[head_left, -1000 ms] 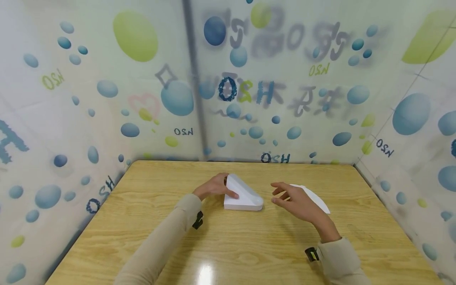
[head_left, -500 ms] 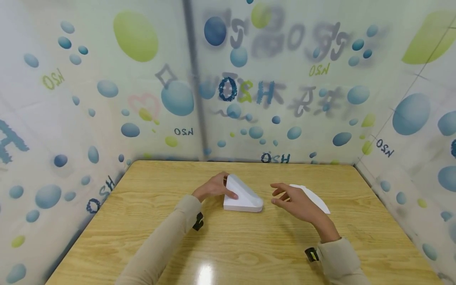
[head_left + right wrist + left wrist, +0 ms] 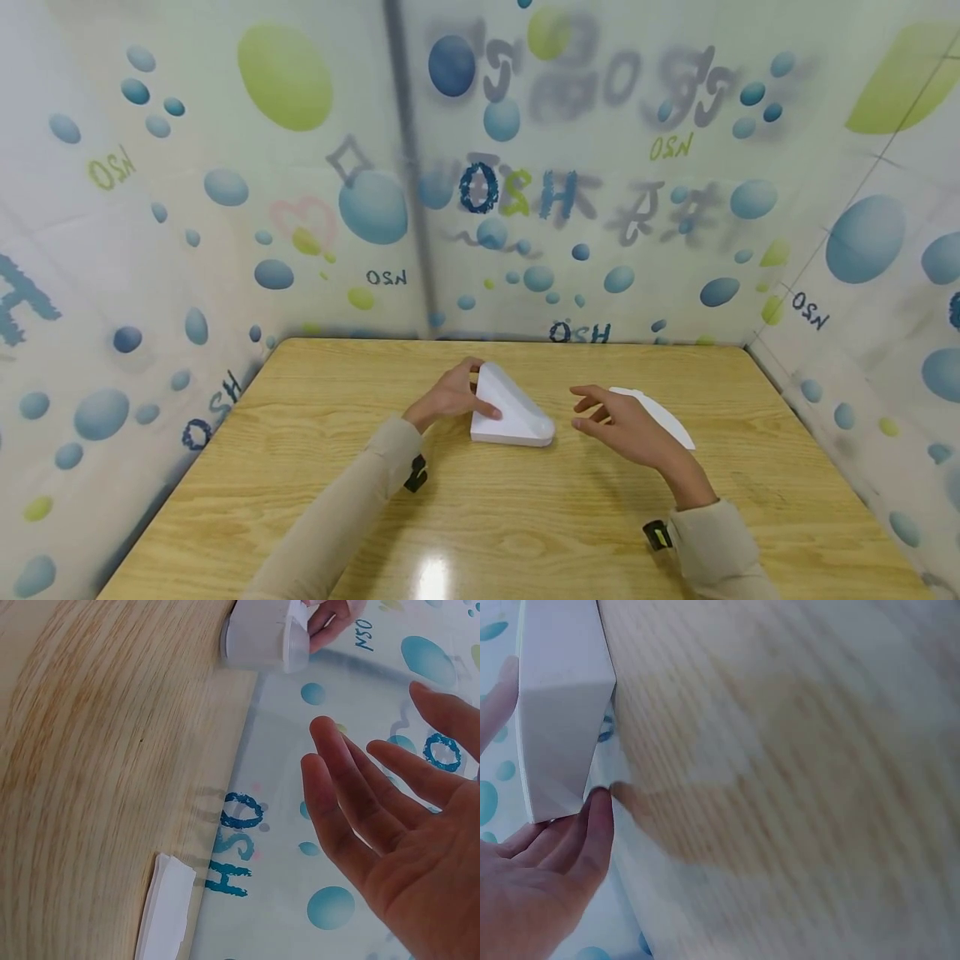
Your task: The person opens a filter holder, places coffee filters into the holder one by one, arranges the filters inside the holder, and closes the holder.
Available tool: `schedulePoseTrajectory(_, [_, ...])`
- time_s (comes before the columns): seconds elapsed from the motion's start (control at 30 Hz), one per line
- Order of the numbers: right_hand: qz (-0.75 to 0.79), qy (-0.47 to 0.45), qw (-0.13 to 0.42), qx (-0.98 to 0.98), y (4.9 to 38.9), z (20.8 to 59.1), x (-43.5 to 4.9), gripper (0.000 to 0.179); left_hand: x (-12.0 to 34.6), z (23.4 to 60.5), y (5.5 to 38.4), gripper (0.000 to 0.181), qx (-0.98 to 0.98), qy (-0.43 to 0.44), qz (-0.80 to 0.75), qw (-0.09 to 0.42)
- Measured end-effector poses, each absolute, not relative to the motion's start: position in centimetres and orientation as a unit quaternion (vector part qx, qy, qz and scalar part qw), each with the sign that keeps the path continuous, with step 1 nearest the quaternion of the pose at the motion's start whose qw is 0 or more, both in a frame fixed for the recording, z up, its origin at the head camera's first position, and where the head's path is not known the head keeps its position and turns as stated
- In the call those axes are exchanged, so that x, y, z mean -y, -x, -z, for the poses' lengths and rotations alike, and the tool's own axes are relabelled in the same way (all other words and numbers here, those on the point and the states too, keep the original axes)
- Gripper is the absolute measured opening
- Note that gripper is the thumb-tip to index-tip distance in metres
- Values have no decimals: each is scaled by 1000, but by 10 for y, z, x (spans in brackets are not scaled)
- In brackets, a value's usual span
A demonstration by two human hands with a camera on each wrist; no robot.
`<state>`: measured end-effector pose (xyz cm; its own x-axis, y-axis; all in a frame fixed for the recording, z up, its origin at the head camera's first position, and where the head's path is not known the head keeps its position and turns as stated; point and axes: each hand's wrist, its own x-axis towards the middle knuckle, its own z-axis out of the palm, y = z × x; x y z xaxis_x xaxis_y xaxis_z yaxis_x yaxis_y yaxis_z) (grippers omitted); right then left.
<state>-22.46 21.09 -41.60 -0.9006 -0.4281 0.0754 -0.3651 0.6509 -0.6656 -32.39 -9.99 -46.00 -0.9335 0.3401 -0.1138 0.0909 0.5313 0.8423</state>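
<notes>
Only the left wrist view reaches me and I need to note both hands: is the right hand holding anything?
Observer: No, the right hand is unoccupied, its fingers apart and loosely bent.
Operator: Is there anything else nearby that I can't see?
Observer: Yes, a stack of white sheets, perhaps paper, lies on the table.
Operator: I only get part of the white box. What is its overall shape?
Observer: In the head view it looks roughly triangular, with a rounded corner pointing towards the right hand.
</notes>
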Motion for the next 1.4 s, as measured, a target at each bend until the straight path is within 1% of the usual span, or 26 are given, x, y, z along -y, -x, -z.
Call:
schedulePoseTrajectory(0.1, [356, 218, 46, -908, 225, 416, -211, 54, 99, 460, 322, 101, -867, -130, -465, 123])
schedulePoseTrajectory(0.57, [356, 220, 46, -907, 222, 411, -211, 54, 99, 455, 307, 92, -858, -142, -490, 66])
schedulePoseTrajectory(1.0, [354, 225, 45, -907, 222, 411, -211, 54, 101, 452, 295, 76, -848, -145, -510, 24])
schedulePoseTrajectory(1.4, [357, 222, 44, -906, 219, 409, -210, 54, 106, 448, 282, 59, -822, -166, -544, -11])
